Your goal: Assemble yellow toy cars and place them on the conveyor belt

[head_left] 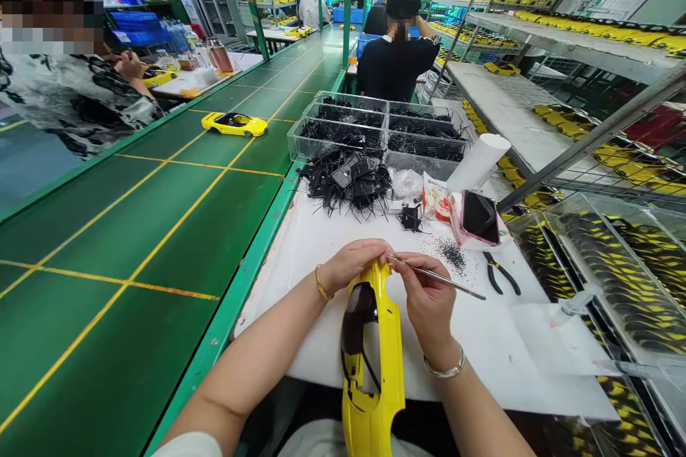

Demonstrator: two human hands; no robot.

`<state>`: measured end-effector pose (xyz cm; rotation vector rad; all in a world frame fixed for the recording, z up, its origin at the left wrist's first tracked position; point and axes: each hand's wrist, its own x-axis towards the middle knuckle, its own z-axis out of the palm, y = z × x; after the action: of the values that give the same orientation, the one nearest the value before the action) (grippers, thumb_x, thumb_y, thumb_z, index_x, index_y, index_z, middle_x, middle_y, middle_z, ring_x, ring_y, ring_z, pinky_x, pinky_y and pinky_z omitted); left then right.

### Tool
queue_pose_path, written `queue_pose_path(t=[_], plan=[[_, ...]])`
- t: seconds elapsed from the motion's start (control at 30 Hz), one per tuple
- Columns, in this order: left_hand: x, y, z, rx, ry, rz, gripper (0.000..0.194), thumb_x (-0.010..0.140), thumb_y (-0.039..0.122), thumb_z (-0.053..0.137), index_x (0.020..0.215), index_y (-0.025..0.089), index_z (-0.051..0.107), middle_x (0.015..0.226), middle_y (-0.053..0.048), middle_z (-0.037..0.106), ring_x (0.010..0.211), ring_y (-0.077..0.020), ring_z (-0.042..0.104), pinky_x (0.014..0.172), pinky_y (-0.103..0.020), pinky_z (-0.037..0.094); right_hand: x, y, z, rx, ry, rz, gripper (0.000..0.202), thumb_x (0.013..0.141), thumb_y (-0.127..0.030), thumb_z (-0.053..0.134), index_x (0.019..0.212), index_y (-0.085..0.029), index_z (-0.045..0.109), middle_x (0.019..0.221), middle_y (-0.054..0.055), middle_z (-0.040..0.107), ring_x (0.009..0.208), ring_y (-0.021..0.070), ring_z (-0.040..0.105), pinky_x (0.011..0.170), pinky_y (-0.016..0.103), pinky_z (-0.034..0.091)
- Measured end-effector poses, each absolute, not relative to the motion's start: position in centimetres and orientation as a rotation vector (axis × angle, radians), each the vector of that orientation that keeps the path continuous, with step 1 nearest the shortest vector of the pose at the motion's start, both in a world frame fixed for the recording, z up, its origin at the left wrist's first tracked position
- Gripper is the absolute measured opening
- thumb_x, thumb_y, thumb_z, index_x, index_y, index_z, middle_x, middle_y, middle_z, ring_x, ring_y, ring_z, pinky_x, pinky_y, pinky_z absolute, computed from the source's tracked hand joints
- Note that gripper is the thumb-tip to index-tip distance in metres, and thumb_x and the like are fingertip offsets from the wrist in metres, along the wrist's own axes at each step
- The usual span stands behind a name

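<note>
Arms, 2: left arm, right arm; both largely bare, angled inward. Hands, 2: left hand, fingers bent, gripping; right hand, fingers pinched, just beside the left's.

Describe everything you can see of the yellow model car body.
The yellow model car body looks glossy, perhaps plastic, with a dark windshield, open cabin and empty wheel arches. It's tilted sideways, its near end past the table, cut off by the frame. Your left hand holds its far end, where the right hand holds a metal tool; tool contact is unclear.
</note>
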<state>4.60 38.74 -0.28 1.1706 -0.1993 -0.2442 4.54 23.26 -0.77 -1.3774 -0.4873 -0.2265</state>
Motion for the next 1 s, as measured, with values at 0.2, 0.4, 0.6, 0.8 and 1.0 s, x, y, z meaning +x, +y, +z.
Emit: queue_pose_path(t=[0.2, 0.4, 0.6, 0.8, 1.0], plan=[[4.6, 38.6, -0.1, 1.183, -0.181, -0.235, 0.043, 0.081, 0.053, 0.059, 0.066, 0.014, 0.050, 0.076, -0.002, 0.052, 0.072, -0.0120, 0.046, 0.074, -0.027, 0.038, 4.5, 23.1, -1.0, -1.419, -0.583, -0.280, 0.018, 0.083, -0.007, 0.065, 0.092, -0.022, 0.064, 0.096, 0.004, 0.069, 0.094, 0.0152, 0.068, 0.082, 0.028, 0.059], [4.6, 38.6, 0.0, 1.203, -0.172, -0.225, 0.044, 0.080, 0.054, 0.060, 0.064, 0.014, 0.051, 0.076, -0.002, 0.052, 0.073, -0.0118, 0.046, 0.075, -0.027, 0.039, 4.5, 23.0, -1.1, -1.443, -0.616, -0.314, 0.018, 0.084, -0.005, 0.065, 0.093, -0.021, 0.064, 0.096, 0.004, 0.069, 0.094, 0.0153, 0.068, 0.083, 0.029, 0.059], [4.6, 38.5, 0.1, 1.190, -0.162, -0.252, 0.043, 0.079, 0.054, 0.060, 0.067, 0.014, 0.052, 0.074, -0.001, 0.051, 0.072, -0.0118, 0.047, 0.075, -0.027, 0.040, 4.6, 23.3, -0.9, -1.452, -0.557, -0.314, 0.012, 0.083, -0.010, 0.067, 0.089, -0.020, 0.065, 0.093, 0.005, 0.070, 0.088, 0.0161, 0.069, 0.075, 0.028, 0.060], [4.4, 38.6, 0.1, 1.323, -0.206, -0.182, 0.041, 0.085, 0.053, 0.052, 0.072, 0.014, 0.057, 0.083, -0.005, 0.057, 0.081, -0.0153, 0.050, 0.079, -0.029, 0.041, 3.4, 22.0, 0.0, -1.399, -0.455, -0.241, 0.010, 0.082, -0.013, 0.069, 0.087, -0.018, 0.063, 0.090, 0.005, 0.072, 0.073, 0.0149, 0.070, 0.069, 0.028, 0.062], [3.9, 38.3, 0.1, 1.687, -0.470, 0.029, 0.023, 0.083, 0.035, 0.059, 0.089, 0.016, 0.071, 0.095, -0.008, 0.062, 0.091, -0.0175, 0.056, 0.089, -0.031, 0.042, -1.4, 19.1, 0.4, -1.434, -0.467, -0.172, 0.016, 0.086, -0.005, 0.061, 0.091, -0.021, 0.059, 0.090, 0.003, 0.070, 0.089, 0.0174, 0.071, 0.082, 0.034, 0.062]])
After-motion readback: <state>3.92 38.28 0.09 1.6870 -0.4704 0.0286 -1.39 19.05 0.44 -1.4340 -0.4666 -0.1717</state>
